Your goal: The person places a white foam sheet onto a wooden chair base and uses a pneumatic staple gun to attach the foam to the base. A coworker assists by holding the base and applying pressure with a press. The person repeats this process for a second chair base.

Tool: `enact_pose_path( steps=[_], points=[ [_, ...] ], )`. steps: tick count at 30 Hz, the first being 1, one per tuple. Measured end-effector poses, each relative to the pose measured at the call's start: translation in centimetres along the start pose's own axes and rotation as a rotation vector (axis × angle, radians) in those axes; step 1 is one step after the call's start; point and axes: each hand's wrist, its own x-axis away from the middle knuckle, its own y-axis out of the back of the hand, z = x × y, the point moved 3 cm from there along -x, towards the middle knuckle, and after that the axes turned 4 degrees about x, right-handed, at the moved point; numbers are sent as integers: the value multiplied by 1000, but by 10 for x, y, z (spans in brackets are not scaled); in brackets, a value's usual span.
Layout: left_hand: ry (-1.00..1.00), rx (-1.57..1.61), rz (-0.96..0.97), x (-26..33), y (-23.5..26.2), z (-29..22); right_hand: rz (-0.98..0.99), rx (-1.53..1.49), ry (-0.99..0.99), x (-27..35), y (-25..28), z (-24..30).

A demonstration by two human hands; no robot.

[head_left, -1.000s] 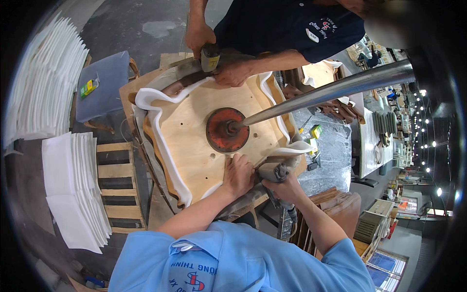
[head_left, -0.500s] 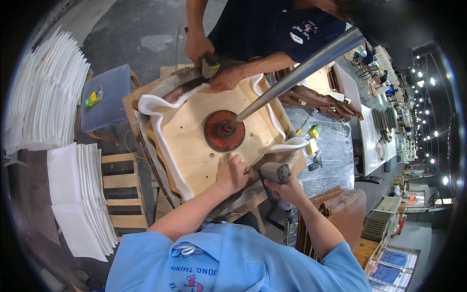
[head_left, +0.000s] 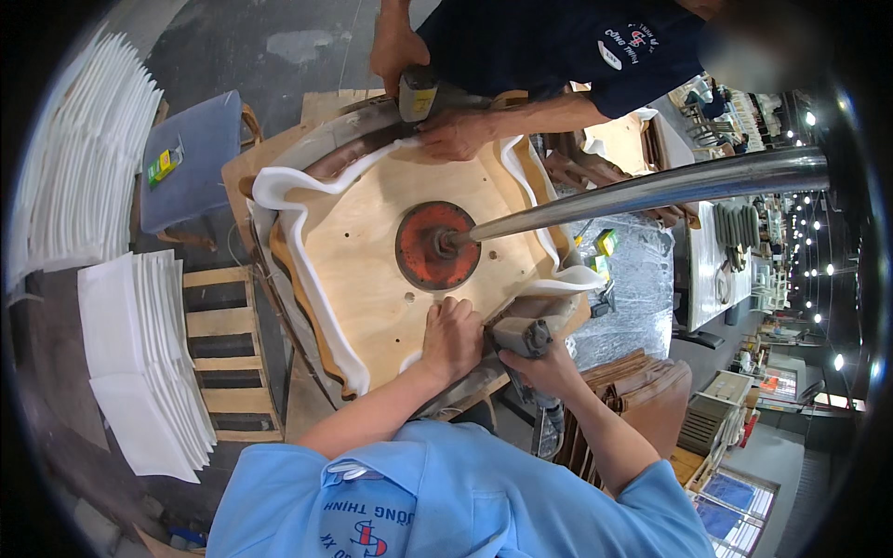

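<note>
A plywood seat panel lies before me, edged with white foam and a brown cover. On its middle sits a round red press plate at the end of a metal rod. My left hand is closed, its fingers curled over the panel's near edge; what they pinch is hidden. In my right hand is a staple gun, its nose by the near right edge, close to my left hand. Across the panel, a co-worker's hand presses the far edge beside another staple gun.
White foam sheets are stacked at left, beside a wooden pallet and a blue padded seat. A plastic-wrapped table stands at right, with brown covers piled nearer me. The rod slants over the panel's right side.
My view has shifted, so the rod looks flatter. My left hand and staple gun remain at the near edge. The co-worker's hands stay at the far edge.
</note>
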Motion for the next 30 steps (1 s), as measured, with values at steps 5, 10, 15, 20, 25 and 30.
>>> enact_pose_path(
  steps=[5, 10, 15, 20, 25, 30],
  points=[
    [-33, -63, 164, -17, 6, 19, -45, 75, 6, 0, -2, 9],
    [136, -67, 262, -17, 44, 7, 15, -121, -86, 5, 2, -12],
    [60, -131, 272, -5, 33, -1, -41, -197, 20, 32, 1, -11],
    [34, -92, 148, -2, 17, 1, -14, -212, 3, 35, -4, -19],
    [69, -10, 27, 4, 11, 0, 7, -179, -13, 27, -3, -9],
    [96, -6, 13, 5, 9, 0, 52, -114, -2, 15, -5, -9]
  ],
)
